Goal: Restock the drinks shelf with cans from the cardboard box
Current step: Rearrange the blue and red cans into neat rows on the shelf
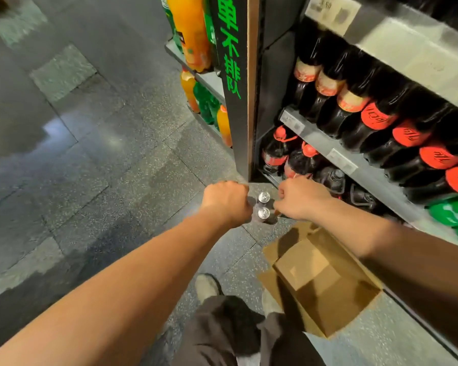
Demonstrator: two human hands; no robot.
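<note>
Two silver-topped metal cans are clamped between the curled left grip and curled right grip, just far of the open brown cardboard box.

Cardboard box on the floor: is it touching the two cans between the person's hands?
Apart. The head view shows a strip of bare floor between the cans and the nearest flap of the cardboard box.

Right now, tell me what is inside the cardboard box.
Only bare cardboard and a folded inner flap show inside the box. The right forearm covers its far corner, so anything there is hidden.
</note>
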